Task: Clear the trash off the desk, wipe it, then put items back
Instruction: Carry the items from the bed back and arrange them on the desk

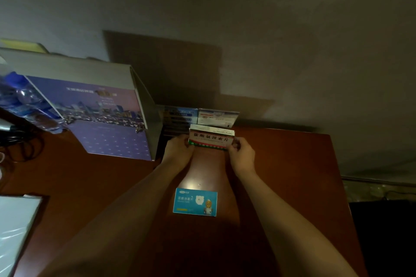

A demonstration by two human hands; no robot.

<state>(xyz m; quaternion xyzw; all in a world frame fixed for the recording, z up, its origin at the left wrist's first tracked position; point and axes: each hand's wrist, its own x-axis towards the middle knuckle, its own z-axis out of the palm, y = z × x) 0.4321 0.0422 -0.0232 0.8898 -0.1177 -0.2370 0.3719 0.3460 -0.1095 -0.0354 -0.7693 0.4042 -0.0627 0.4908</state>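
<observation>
Both hands, left hand (pixel 180 148) and right hand (pixel 242 156), pinch the red-and-white cardboard medicine box (pixel 211 139) by its ends at the desk's back.

Looks like we're into putting stuff back: brown wooden desk (pixel 292 175) looks trash-free, blue flat cardboard box (pixel 195 202) still waits near us.

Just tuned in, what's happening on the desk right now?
A person holds a red and white medicine box by its ends, left hand and right hand, at the back of the brown desk in front of other boxes by the wall. A blue box lies flat nearer the person. A large purple gift box stands to the left.
</observation>
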